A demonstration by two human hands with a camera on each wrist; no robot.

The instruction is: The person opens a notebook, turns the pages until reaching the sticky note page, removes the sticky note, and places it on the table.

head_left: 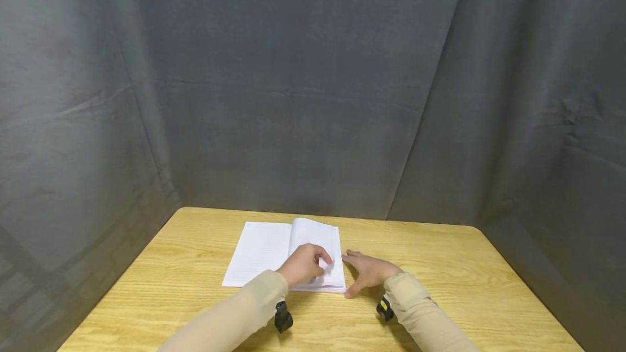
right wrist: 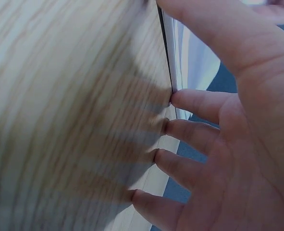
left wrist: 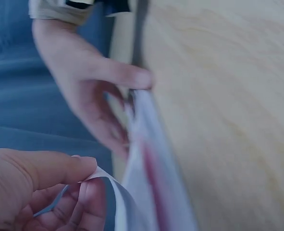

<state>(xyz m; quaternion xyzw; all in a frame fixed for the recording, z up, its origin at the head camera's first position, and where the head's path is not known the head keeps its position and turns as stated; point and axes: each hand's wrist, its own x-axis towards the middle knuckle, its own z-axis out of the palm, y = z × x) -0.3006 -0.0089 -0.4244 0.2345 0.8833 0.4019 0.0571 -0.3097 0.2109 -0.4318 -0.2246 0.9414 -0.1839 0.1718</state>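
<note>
An open notebook [head_left: 259,251] with lined white pages lies on the table, its right-hand page slightly bowed up near the spine. Over that right half is my left hand [head_left: 302,265]. In the left wrist view its thumb and fingers pinch the edge of a page [left wrist: 120,204], which curves away from the lower pages. My right hand [head_left: 371,271] rests on the table at the notebook's right side, fingers spread. Seen from the right wrist, its fingertips [right wrist: 180,98] touch down on the wood along the notebook's edge [right wrist: 169,53], with the thumb close by the same edge.
The wooden table [head_left: 440,287] has rounded far corners and extends on both sides of the notebook. Grey cloth [head_left: 293,96] hangs behind it and at the left and right. A black wrist camera [head_left: 283,317] sits at the left cuff, another [head_left: 385,309] at the right.
</note>
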